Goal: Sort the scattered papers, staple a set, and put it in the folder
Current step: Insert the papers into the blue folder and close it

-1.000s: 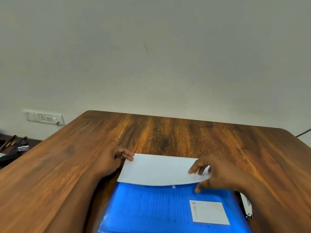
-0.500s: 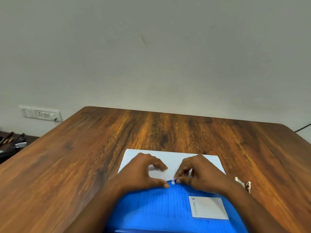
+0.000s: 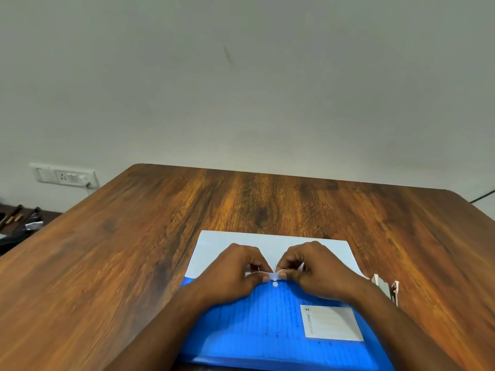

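**Head view: both hands at the folder's flap**

The blue folder [image 3: 267, 325] lies flat on the near edge of the table [image 3: 134, 263], down at 6 o'clock in the picture, with a white label [image 3: 332, 324] on its right side. A white sheet [image 3: 211, 250] lies at the folder's far end, toward 12 o'clock, partly covered by the hands; whether it is the papers or the flap's underside I cannot tell. A small white snap button [image 3: 275, 284] sits on the blue cover, right at that edge.

The left hand [image 3: 235, 271] and the right hand [image 3: 318, 269] meet in the middle just above the button, knuckles up and fingers curled in. Between thumb and fingertips of each is pinched a thin clear flap [image 3: 273, 275], its edge lifted a little off the cover. The two hands nearly touch at that point.

At 3 o'clock from the right wrist, a pale stapler [image 3: 388, 287] rests on the table, just beside the folder and half hidden by the forearm.

Farther out, at 9 to 10 o'clock, a wall socket [image 3: 64, 176] is set low in the plain wall, with a plug in it. Below it, off the table's left side, lie some dark items [image 3: 24, 223], too blurred to name.
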